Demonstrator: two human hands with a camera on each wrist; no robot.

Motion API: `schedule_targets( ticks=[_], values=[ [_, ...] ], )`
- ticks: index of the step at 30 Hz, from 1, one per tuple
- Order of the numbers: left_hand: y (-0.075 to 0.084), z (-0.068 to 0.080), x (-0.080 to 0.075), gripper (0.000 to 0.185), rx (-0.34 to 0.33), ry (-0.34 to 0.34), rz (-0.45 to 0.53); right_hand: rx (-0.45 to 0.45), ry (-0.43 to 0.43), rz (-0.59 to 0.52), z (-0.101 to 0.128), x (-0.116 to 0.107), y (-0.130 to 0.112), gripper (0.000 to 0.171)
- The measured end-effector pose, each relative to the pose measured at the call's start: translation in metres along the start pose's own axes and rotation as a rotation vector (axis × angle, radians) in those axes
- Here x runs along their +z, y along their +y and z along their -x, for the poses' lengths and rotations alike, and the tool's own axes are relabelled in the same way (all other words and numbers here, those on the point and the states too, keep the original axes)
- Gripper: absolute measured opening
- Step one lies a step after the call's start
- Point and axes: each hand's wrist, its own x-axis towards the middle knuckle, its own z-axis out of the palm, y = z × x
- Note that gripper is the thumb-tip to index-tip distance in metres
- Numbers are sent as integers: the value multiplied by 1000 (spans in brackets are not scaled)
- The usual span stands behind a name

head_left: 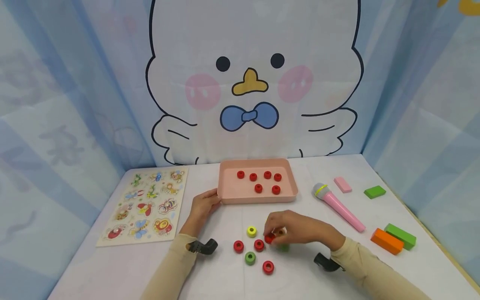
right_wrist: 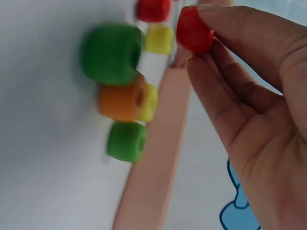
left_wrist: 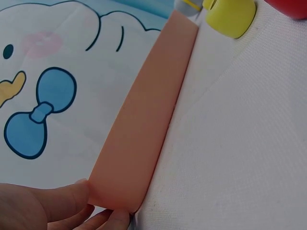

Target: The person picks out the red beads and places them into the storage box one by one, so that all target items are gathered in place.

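My right hand [head_left: 296, 227] pinches a red bead [right_wrist: 193, 31] between thumb and fingertips, held just above the table in front of the pink tray. At the tray's [head_left: 258, 200] near left corner, my left hand [head_left: 204, 206] grips the edge, thumb at the rim and fingers at the corner. Several red beads [head_left: 241, 174] lie spread inside the tray. On the table before it are a yellow bead [head_left: 251, 234], a green bead [head_left: 250, 263] and more red beads [head_left: 268, 272]. Beside the right hand sit another green bead [right_wrist: 108, 55] and an orange bead [right_wrist: 117, 104], mostly hidden in the head view.
A sticker-like animal board [head_left: 148, 204] lies at the left. To the right are a pink toy microphone [head_left: 343, 210], a pink block [head_left: 343, 184], a green block [head_left: 375, 192], an orange block [head_left: 387, 241] and another green block [head_left: 401, 236]. A printed curtain [head_left: 251, 146] stands behind the tray.
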Motion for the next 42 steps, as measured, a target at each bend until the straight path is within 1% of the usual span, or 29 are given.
schedule_targets(
  ticks=[3, 6, 9, 13, 16, 19, 22, 25, 32, 35, 38, 39, 42],
  values=[
    [0, 0, -2, 41, 11, 1, -5, -18, 72, -58, -15, -18, 5, 22],
    [-1, -2, -4, 41, 12, 3, -3, -25, 138, -72, -37, -35, 12, 23],
    [-3, -3, -5, 41, 14, 3, 10, -10, 196, -17, -63, -49, 22, 24],
    [-4, -2, -3, 40, 25, 2, 29, 85, 230, 53, -95, -60, 38, 26],
    [-4, -1, -1, 40, 36, -1, 29, 169, 229, 58, -114, -62, 50, 29],
    [-5, -1, 2, 40, 39, 3, 29, 230, 211, 51, -127, -63, 60, 33],
    [-5, -3, 4, 39, 32, 12, 29, 267, 181, 39, -136, -63, 66, 33],
    [-5, -3, 5, 39, 35, 8, 16, 295, 169, 38, -143, -61, 68, 32],
    [-3, -3, 4, 39, 20, 3, 3, 343, 154, -3, -151, -55, 68, 28],
    [-3, -3, 3, 39, 21, -3, 10, 339, 149, -4, -153, -53, 70, 25],
    [-4, -3, 2, 40, 27, -7, 15, 316, 149, 19, -156, -52, 71, 25],
    [-4, -3, 1, 40, 27, -5, 14, 309, 150, 25, -156, -51, 71, 25],
    [-4, -3, 2, 40, 20, -3, 13, 320, 165, -3, -151, -50, 70, 31]
  ],
)
